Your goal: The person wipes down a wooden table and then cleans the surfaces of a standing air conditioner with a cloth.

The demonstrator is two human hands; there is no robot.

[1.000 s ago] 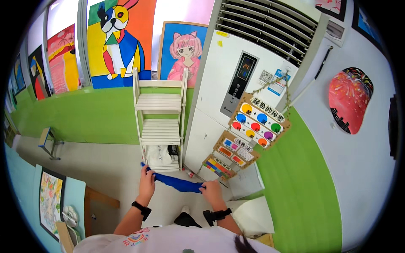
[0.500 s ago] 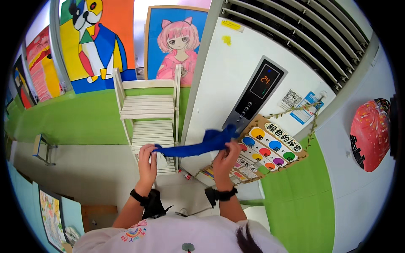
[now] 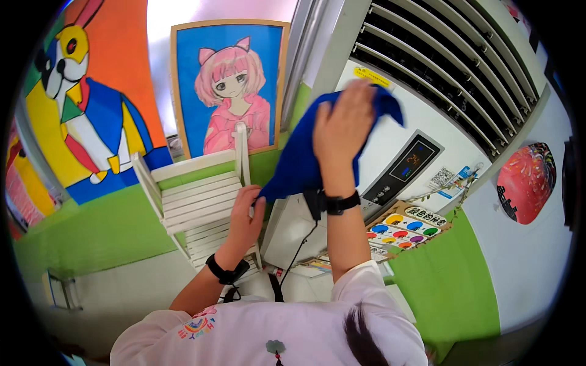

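A blue cloth [image 3: 300,160] is spread slantwise in front of a tall white air conditioner [image 3: 400,125]. My left hand [image 3: 246,215] pinches its lower left corner between thumb and fingers. Higher up, my right hand [image 3: 343,131] lies flat over the cloth near the unit's upper front, fingers stretched out and thumb apart. A loose end of the cloth hangs out past the right fingertips. The palm side is hidden, and whether the cloth touches the panel there I cannot tell. Black bands are on both wrists.
Dark louvres [image 3: 439,67] run above the panel; a lit display [image 3: 406,165] sits below. A white slatted folding chair [image 3: 198,198] stands left of the unit. Framed pictures, including a pink-haired figure [image 3: 232,97], line the back. A colour chart board [image 3: 406,229] is at lower right.
My right hand has risen from the cloth's end to lie flat over it. The bunched cloth is now spread wider and higher. My left hand still pinches a corner, and the view has shifted.
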